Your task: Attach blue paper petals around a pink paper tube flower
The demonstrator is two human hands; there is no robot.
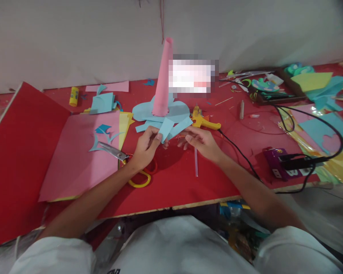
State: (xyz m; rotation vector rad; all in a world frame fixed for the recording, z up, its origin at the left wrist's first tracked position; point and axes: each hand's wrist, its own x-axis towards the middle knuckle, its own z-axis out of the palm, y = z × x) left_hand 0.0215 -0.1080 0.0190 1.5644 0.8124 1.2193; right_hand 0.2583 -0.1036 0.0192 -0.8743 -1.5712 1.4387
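Note:
My left hand (147, 148) pinches a light blue paper strip (167, 127) between thumb and fingers. A second blue strip (180, 128) slants up to the right beside it. My right hand (204, 144) is at that strip's far end, fingers loosely apart; whether they touch it is hard to tell. Just behind the hands stands a tall pink paper cone (162, 82), upright on a blue paper base with rounded lobes (141, 111). Scissors with yellow and red handles (114, 152) lie open under my left wrist. A clear glue stick (196, 161) lies below my right hand.
A yellow glue gun (206, 122) trails a black cable past my right forearm. Pink paper sheets (80, 152) lie left, beside a raised red panel (23, 160). A purple box (277, 163) with cables sits right. A yellow glue tube (73, 96) and craft tray (291, 85) stand farther back.

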